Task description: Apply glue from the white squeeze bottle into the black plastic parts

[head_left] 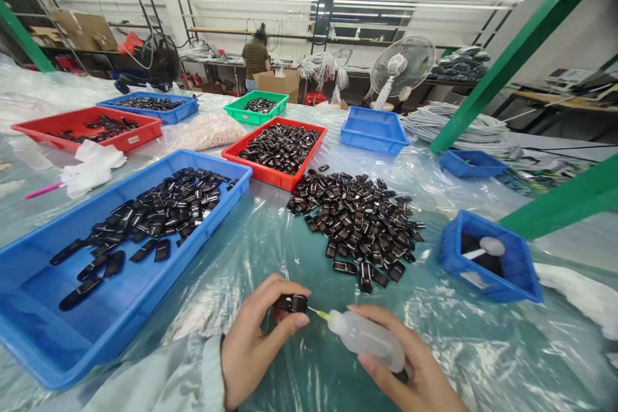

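Observation:
My left hand (261,335) pinches a small black plastic casing (291,303) between thumb and fingers. In my right hand (410,354) is a translucent squeeze bottle (367,337), tilted toward the left. Its thin needle tip (318,313) points at the right end of the casing and reaches it or nearly so; exact contact I cannot tell. Just beyond my hands lies a loose pile of similar black casings (362,219) on the plastic-covered table (270,238). More black pieces (159,206) lie in the large blue tray (207,232) at the left.
Red trays (309,170) and a green tray (232,109) with dark parts stand farther back. A blue bin (521,283) holding a white scoop (491,246) is at the right, by a green post (555,196). A fan (398,67) and a person (255,58) are in the background.

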Demonstrator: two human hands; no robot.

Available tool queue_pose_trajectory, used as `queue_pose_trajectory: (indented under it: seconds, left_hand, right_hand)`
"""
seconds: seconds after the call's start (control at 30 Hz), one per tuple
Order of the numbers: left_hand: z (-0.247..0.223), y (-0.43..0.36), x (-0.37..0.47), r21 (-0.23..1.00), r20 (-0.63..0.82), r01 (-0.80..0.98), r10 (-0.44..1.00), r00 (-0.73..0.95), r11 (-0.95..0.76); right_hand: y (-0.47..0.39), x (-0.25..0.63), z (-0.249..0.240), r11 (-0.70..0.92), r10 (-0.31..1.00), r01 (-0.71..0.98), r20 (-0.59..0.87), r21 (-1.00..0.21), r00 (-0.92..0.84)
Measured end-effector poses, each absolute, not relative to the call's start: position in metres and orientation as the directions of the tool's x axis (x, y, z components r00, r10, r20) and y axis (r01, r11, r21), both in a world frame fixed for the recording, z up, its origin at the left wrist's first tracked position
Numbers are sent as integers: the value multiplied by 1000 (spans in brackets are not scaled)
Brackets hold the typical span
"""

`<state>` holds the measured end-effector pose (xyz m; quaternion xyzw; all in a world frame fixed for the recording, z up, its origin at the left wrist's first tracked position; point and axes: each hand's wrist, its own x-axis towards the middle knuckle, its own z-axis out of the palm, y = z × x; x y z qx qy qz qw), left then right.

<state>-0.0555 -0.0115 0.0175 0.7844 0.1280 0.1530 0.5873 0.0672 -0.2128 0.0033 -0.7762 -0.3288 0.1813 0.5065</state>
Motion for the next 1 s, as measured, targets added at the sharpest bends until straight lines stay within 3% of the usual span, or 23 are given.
queue_pose_trajectory:
  seconds: [0.27, 0.4, 0.57, 0.73, 1.0]
  left_hand:
    - [26, -14, -57, 954, 141, -35, 341, 929, -298]
    - [24, -16, -58, 940, 191, -88, 297, 936, -330]
    - [18, -18, -59, 917, 264, -161, 255, 930, -365]
    - [18, -19, -60, 890, 263, -149, 217, 940, -431]
    - [20, -20, -62, 876, 278, -172, 182, 943, -450]
  right_hand:
    - [-221, 74, 0, -324, 733, 456, 85, -829, 675]
    - [-221, 82, 10, -221, 808, 525, 147, -822, 570]
    - [-217, 85, 22, -141, 803, 521, 210, -842, 557]
    - [-215, 87, 30, -140, 805, 592, 257, -794, 535]
    - [-206, 86, 41, 15, 795, 644, 399, -765, 457]
